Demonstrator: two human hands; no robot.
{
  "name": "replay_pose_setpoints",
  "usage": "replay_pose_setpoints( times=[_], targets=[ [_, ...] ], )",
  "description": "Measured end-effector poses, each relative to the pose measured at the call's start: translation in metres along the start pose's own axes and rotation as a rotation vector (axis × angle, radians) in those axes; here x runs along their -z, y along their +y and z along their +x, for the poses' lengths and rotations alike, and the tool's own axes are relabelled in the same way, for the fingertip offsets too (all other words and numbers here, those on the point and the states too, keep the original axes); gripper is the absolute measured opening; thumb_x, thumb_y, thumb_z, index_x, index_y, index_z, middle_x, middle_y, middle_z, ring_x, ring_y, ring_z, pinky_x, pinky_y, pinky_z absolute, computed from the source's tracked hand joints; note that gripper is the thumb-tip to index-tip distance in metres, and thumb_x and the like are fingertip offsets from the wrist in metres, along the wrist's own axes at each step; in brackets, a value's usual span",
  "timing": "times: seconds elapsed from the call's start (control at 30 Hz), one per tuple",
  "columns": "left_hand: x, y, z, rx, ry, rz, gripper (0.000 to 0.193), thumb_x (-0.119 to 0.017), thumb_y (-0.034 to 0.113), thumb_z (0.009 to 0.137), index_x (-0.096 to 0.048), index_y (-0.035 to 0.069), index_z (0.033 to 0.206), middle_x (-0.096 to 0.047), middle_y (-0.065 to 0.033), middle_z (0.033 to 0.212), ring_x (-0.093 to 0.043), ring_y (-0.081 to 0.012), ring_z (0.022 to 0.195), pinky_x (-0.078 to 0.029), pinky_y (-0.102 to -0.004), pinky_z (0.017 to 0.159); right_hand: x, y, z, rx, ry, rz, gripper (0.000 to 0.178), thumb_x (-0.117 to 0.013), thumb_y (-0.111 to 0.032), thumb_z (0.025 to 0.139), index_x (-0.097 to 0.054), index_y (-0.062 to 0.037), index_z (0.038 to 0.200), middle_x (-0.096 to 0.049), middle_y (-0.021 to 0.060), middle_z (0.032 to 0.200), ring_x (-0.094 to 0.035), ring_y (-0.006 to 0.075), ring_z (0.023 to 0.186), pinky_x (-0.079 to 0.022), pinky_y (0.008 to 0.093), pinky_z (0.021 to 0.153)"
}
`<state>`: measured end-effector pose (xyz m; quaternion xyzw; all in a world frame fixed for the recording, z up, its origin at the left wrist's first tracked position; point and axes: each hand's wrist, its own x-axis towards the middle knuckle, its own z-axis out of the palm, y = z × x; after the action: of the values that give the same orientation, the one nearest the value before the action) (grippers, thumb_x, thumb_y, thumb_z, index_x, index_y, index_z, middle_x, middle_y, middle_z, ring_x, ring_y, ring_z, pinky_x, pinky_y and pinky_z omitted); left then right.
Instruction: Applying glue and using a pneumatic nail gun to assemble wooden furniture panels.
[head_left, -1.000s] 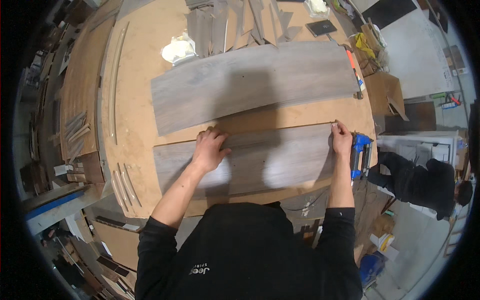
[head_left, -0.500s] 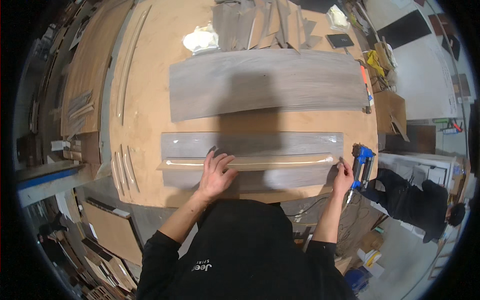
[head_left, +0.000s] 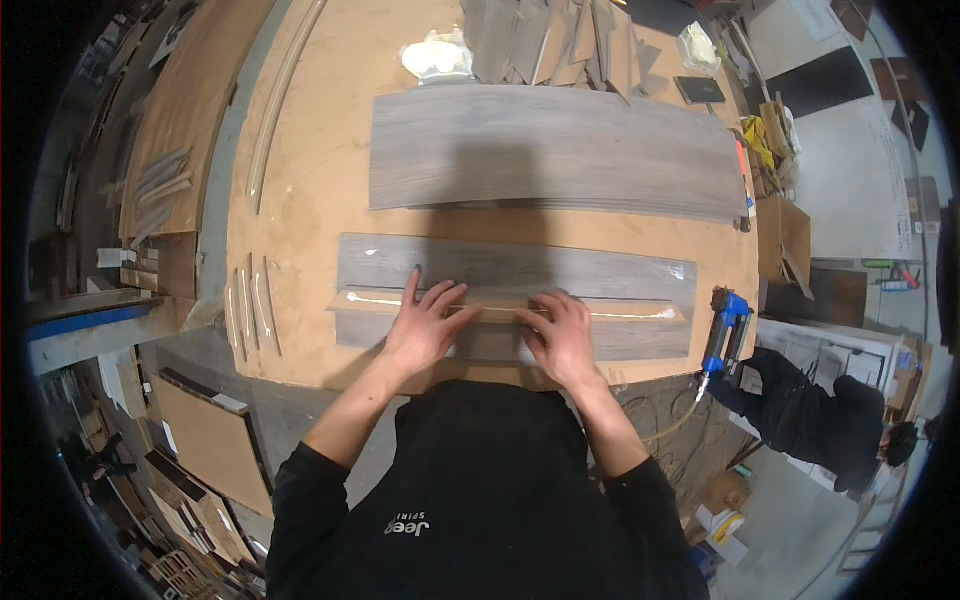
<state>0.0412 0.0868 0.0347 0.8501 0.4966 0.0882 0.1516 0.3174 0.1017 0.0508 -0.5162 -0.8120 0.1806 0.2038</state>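
A long, narrow wooden strip (head_left: 635, 311) with a line of white glue along its top lies lengthwise over a grey wood-grain board (head_left: 625, 268). Left of its middle, my left hand (head_left: 423, 328) straddles the strip, fingers toward the far edge and thumb toward the near one. My right hand (head_left: 563, 338) grips the strip just right of the middle, with fingers bent over it. The strip's edges under both hands are partly hidden. A blue nail gun (head_left: 727, 330) with an air hose lies at the table's right edge, apart from my hands.
Wide grey panels (head_left: 560, 145) lie farther back, with offcuts (head_left: 560, 45) and a tray of white glue (head_left: 437, 57) behind. Several thin glue-lined strips (head_left: 262, 300) rest at left on the table (head_left: 310, 190). Another person (head_left: 825, 420) is at lower right.
My right hand has left the strip's right end and come inward to its middle. My left hand stays on the strip. The whole view has shifted a little.
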Motion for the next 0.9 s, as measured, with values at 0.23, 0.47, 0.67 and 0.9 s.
replay_pose_setpoints(
  times=[0.23,0.47,0.67,0.9],
  targets=[
    [0.005,-0.01,0.001,-0.1,-0.009,0.008,0.057,-0.074,0.018,0.079,-0.064,0.026,0.134,-0.058,-0.008,0.141,-0.052,-0.0259,0.134,-0.028,-0.0588,0.121,-0.002,-0.008,0.012,0.106,-0.09,-0.025,0.024,-0.069,-0.018,0.087,-0.078,-0.0197,0.11,-0.067,0.0035,0.121,-0.06,0.0249,0.118,-0.041,0.0437,0.099],
    [-0.014,-0.03,-0.005,-0.153,0.112,-0.089,0.039,-0.074,0.019,0.083,-0.067,0.02,0.122,-0.059,-0.0058,0.141,-0.052,-0.0263,0.134,-0.032,-0.0548,0.119,-0.007,-0.015,0.011,0.123,-0.046,-0.091,0.023,-0.07,-0.018,0.087,-0.078,-0.0216,0.109,-0.067,0.0032,0.122,-0.06,0.0242,0.118,-0.041,0.0434,0.099],
    [0.012,-0.063,-0.041,-0.14,0.218,0.005,0.03,-0.077,0.023,0.082,-0.07,0.019,0.11,-0.058,-0.0029,0.143,-0.048,-0.026,0.14,-0.03,-0.0566,0.12,-0.009,-0.009,0.007,0.128,-0.081,-0.102,0.021,-0.071,-0.016,0.087,-0.078,-0.0205,0.106,-0.066,0.0033,0.126,-0.058,0.025,0.122,-0.043,0.0448,0.099],
    [0.041,-0.099,-0.095,0.224,0.299,-0.123,0.045,-0.081,0.021,0.078,-0.068,0.018,0.121,-0.058,-0.0084,0.143,-0.048,-0.0319,0.137,-0.034,-0.0545,0.117,-0.022,-0.043,0.029,0.22,-0.148,-0.088,0.031,-0.074,-0.019,0.084,-0.072,-0.0194,0.116,-0.064,0.0056,0.13,-0.056,0.0266,0.127,-0.043,0.0473,0.101]
  ],
)
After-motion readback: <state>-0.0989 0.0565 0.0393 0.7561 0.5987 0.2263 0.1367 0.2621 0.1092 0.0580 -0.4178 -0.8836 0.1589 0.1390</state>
